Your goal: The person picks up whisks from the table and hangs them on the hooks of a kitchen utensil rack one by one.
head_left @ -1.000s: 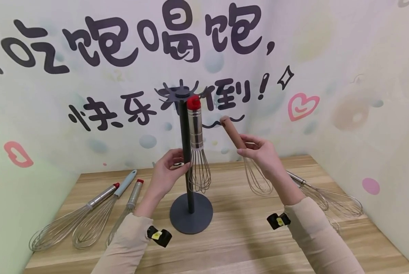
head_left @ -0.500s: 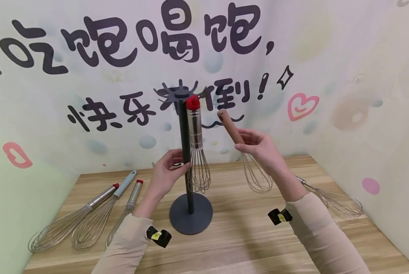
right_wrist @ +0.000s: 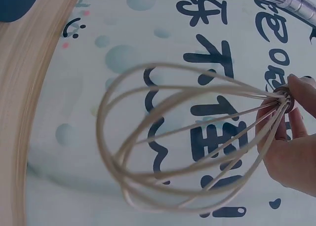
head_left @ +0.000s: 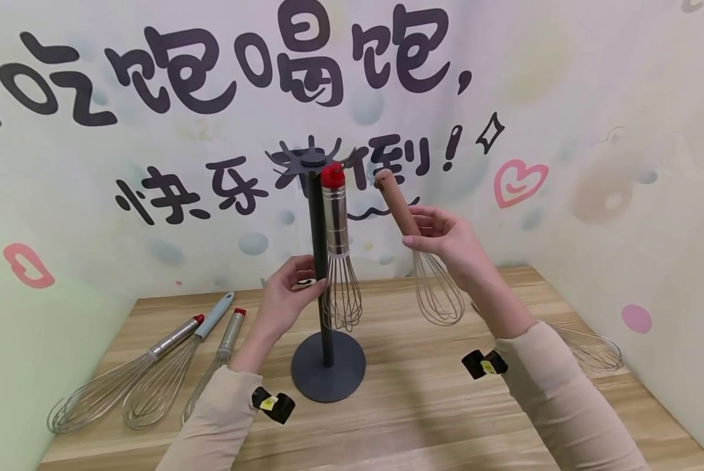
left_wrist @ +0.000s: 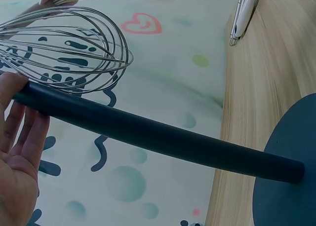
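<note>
A dark rack (head_left: pixel 328 366) with a round base, a post and a crown of hooks stands mid-table. My left hand (head_left: pixel 287 297) grips its post, thumb in front and fingers behind, as the left wrist view also shows. From the crown hangs a red-tipped metal whisk (head_left: pixel 337 222), wires down beside the post. Right of it, my right hand (head_left: pixel 449 242) holds a whisk with a brown handle (head_left: pixel 400 206) in the air, pinching the lower handle. Its handle tilts up to the left and its pale wire loops (right_wrist: pixel 173 181) point down.
Two red-tipped metal whisks, one of them the long whisk (head_left: pixel 172 337), and a light-blue-handled whisk (head_left: pixel 213 317) lie on the table (head_left: pixel 411 405) at left. Whisk wires (head_left: pixel 596 350) show beyond my right sleeve. A printed wall (head_left: pixel 446 248) stands close behind.
My right hand has risen, bringing the brown-handled whisk up with it, its tip now nearer the level of the hooks. The left hand stays on the post.
</note>
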{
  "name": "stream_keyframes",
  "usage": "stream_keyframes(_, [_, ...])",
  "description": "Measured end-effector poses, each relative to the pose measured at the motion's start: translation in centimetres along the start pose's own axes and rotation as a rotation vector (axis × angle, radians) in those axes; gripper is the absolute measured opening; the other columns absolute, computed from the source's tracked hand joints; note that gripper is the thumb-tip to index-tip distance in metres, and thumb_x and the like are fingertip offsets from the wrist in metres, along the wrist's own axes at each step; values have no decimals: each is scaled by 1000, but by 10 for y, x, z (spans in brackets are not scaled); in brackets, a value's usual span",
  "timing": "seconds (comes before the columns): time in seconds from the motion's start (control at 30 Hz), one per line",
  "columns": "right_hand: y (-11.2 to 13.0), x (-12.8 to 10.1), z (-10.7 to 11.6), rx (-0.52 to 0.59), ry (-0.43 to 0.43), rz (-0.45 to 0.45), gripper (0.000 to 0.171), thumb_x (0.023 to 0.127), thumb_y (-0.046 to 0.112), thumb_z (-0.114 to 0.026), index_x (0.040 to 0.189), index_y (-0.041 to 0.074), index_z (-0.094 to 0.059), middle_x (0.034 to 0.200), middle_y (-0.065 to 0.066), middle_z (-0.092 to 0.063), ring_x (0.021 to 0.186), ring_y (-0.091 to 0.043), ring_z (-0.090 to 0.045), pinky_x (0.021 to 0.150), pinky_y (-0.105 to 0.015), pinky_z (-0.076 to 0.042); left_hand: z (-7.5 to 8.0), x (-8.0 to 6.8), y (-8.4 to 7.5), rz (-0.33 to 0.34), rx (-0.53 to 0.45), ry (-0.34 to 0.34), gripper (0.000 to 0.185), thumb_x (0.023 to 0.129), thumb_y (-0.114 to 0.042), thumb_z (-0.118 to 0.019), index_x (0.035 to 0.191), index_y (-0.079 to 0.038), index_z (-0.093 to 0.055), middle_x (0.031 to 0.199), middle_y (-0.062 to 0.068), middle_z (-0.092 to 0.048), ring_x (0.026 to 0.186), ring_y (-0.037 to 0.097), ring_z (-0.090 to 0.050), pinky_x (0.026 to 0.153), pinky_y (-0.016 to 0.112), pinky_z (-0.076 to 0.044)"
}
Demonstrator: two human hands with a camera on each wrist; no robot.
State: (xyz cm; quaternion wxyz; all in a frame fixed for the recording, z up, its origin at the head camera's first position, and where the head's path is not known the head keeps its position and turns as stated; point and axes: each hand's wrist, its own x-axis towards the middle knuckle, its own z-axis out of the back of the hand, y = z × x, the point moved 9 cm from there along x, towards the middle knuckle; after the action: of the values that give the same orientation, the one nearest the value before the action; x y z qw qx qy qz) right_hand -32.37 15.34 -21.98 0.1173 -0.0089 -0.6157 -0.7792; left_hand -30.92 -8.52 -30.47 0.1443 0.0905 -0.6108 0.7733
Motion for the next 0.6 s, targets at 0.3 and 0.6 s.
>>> stream_keyframes(0.3, [13,-2,-3,18,1,21,51,88,0,-63,136,-1,-46,105,9,-59,99,-8,-58,83,-15,-49,0,2,0,-6,1,-5,41,88,-11,-67,128,-11,-55,121,13,-62,112,26,-60,97,42,-52])
stream_keyframes(0.6, [20,-4,-4,-16,-3,20,50,87,-2,-63,134,-1,-47,108,5,-58,98,-9,-58,84,-16,-49,1,0,1,5,-6,-13,41,88,-11,-68,127,-11,-56,120,13,-63,110,25,-60,95,39,-52])
